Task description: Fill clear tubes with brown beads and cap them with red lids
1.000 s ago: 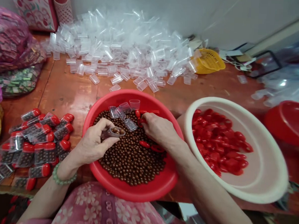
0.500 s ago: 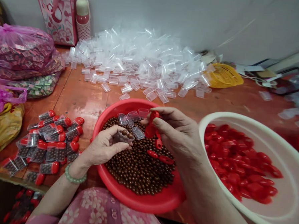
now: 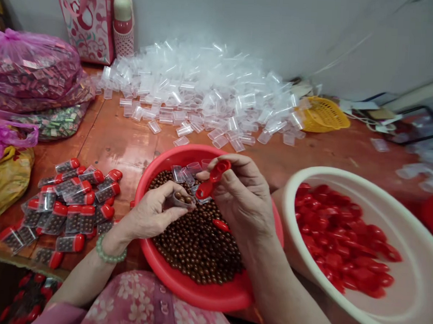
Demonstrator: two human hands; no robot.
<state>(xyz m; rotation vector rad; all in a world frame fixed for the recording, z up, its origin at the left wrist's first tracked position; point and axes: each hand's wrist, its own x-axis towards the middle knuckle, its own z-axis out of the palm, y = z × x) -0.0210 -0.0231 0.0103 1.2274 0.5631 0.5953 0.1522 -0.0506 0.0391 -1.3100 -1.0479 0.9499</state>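
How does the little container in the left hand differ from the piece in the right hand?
The container in the left hand is clear, while the red piece in the right hand is solid red.
The container has brown balls showing at its open mouth; the red piece shows none.

Both are held between thumb and fingers above the red basin.
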